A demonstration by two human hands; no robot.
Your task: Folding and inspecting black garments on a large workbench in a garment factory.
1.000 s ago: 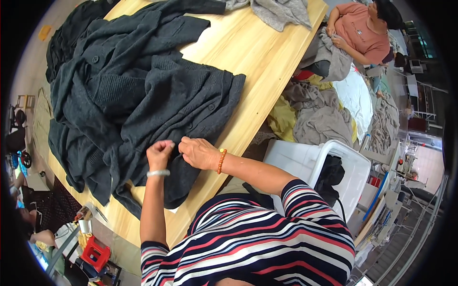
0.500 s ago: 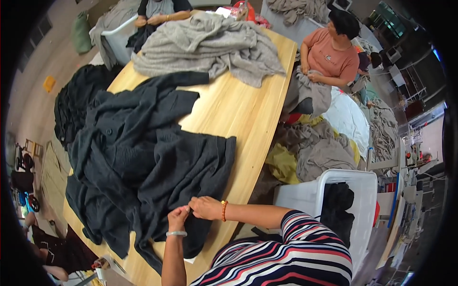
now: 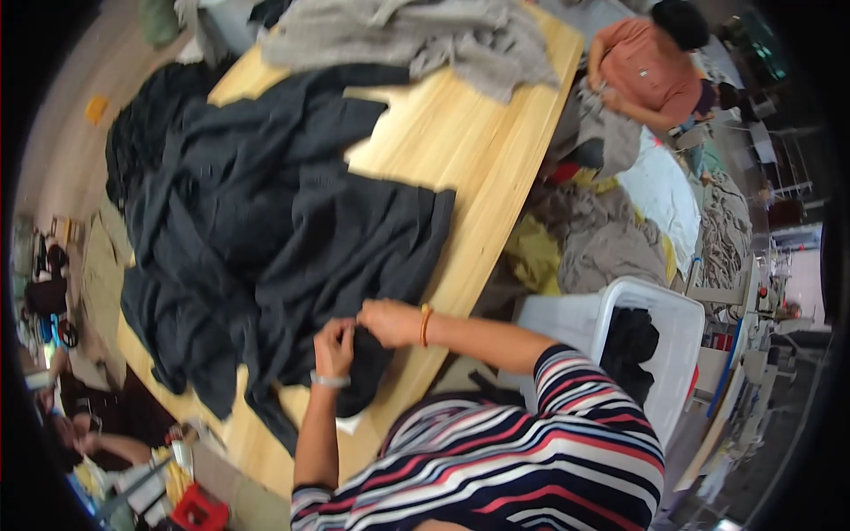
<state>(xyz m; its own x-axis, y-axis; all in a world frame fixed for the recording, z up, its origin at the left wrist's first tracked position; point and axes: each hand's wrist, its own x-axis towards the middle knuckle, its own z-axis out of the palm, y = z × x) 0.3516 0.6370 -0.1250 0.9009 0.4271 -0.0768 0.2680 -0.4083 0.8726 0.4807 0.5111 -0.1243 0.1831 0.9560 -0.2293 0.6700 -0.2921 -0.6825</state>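
Observation:
A dark charcoal knit cardigan (image 3: 328, 230) lies spread and rumpled over the wooden table (image 3: 478, 150), sleeves folded across it. Over its near edge my two hands meet, fingertips almost touching. My left hand (image 3: 333, 347), with a pale bangle at the wrist, is closed in a pinch. Coming in from the right, my right hand (image 3: 390, 322), with an orange-brown beaded bracelet, has its fingers curled closed. Whatever is between the fingertips is too small and blurred to name. More dark knitwear (image 3: 177, 327) lies at the left of the table.
Grey knits (image 3: 390, 35) are heaped at the table's far end. Right of the table stands a white bin (image 3: 567, 319) with dark cloth inside. Beyond it, a person in an orange shirt (image 3: 646, 75) handles grey cloth near piled garments (image 3: 606, 239). A red stool (image 3: 199, 509) is lower left.
The whole view has shifted, so the table and garments appear higher in the picture. My hands stay together over the cardigan's near edge, left fingers still pinched.

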